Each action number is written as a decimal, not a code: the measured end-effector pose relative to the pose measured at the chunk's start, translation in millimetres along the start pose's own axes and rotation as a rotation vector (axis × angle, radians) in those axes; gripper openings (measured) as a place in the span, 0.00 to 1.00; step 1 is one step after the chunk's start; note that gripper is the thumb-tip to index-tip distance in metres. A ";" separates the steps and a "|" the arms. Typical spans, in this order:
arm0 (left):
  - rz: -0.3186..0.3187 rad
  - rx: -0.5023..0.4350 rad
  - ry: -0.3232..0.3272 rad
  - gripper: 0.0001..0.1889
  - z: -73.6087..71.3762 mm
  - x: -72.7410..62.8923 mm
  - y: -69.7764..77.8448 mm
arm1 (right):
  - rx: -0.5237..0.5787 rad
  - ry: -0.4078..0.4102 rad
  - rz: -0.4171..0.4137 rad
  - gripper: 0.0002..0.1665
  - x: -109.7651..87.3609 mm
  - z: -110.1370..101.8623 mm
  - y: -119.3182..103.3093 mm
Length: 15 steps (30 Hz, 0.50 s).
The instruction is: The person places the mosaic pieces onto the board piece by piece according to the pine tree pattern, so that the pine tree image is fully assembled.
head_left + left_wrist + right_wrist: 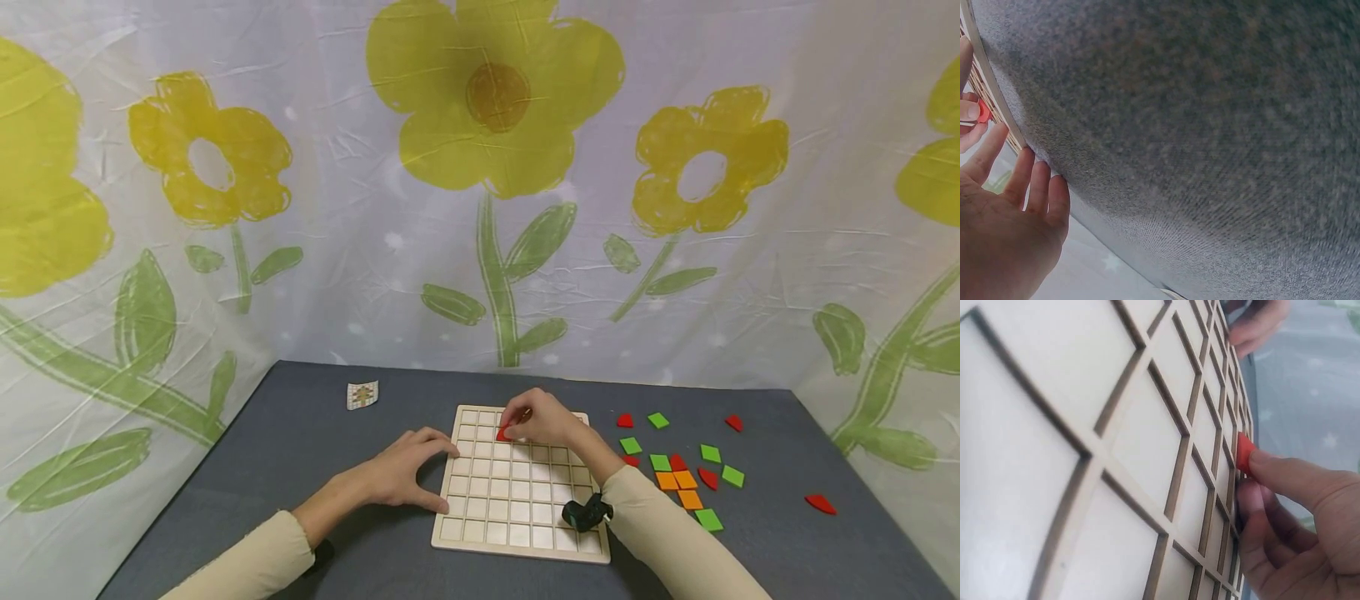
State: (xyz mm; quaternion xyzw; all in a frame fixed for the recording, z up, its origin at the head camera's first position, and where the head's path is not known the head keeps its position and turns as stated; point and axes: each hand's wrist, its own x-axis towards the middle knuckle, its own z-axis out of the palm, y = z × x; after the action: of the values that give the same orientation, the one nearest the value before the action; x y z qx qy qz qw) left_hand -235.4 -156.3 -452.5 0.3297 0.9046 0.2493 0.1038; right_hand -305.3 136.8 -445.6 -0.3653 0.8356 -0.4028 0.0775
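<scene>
A pale wooden grid board [520, 535] with raised square cells lies on the dark table. My right hand [546, 418] is over its far rows and pinches a small red piece [502, 434] between thumb and fingers. The right wrist view shows that red piece [1245, 454] at the thumb tip, right by the grid ridges. At the board's left edge rests my left hand [405, 472], its thumb and fingertips spread along the rim. In the left wrist view the fingers of the left hand [1013, 234] are fairly straight and hold no piece.
Right of the board lie scattered green squares [710, 453], red curved-edged pieces [821, 504] and several orange squares [687, 499]. A small patterned card [362, 395] sits at the table's far left. Behind the table hangs a flower-printed cloth [330, 250].
</scene>
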 end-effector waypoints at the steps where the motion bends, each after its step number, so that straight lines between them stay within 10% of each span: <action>1: 0.000 0.001 -0.001 0.37 -0.2 -0.3 0.1 | -0.001 0.000 0.003 0.04 0.3 0.4 0.4; 15: 0.000 0.010 0.001 0.37 0.4 -0.5 -0.6 | -0.037 0.004 0.022 0.02 1.1 2.8 0.7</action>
State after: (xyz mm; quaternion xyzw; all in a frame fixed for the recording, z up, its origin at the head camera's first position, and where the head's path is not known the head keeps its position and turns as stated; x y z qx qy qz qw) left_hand -235.3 -156.8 -453.2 0.3301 0.9059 0.2449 0.1018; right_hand -305.4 134.6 -447.9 -0.3567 0.8470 -0.3871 0.0737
